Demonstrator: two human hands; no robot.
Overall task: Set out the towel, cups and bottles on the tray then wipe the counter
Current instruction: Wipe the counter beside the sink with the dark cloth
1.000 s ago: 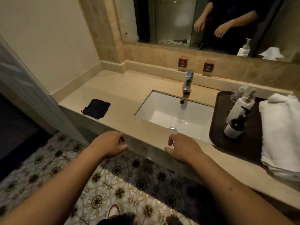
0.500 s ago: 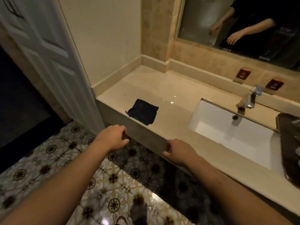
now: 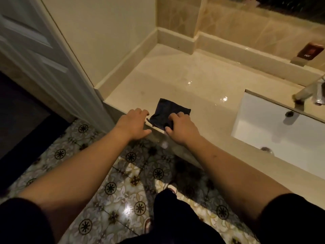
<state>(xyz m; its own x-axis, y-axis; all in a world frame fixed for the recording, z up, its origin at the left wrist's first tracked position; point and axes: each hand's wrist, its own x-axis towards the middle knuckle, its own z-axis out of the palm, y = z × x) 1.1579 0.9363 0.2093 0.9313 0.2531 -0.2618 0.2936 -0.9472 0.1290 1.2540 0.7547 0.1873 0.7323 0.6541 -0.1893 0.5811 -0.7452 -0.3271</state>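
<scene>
A small dark cloth (image 3: pixel 166 110) lies at the front edge of the beige counter (image 3: pixel 184 74), left of the sink. My right hand (image 3: pixel 182 128) is on the cloth's near right part, fingers curled over it and thumb at its near edge, gripping it. My left hand (image 3: pixel 134 123) rests at the counter's edge just left of the cloth, fingers apart and holding nothing. The tray, white towel, cups and bottles are out of view.
The white sink (image 3: pixel 274 131) with its chrome faucet (image 3: pixel 309 93) lies to the right. A white door (image 3: pixel 44 50) stands close on the left against the counter's end. A red tag (image 3: pixel 311 51) sits on the back ledge. Patterned floor tiles (image 3: pixel 123 189) lie below.
My view swung left, so the tray and towel left the frame. Both hands moved forward to the counter edge, and my right hand has come down onto the dark cloth.
</scene>
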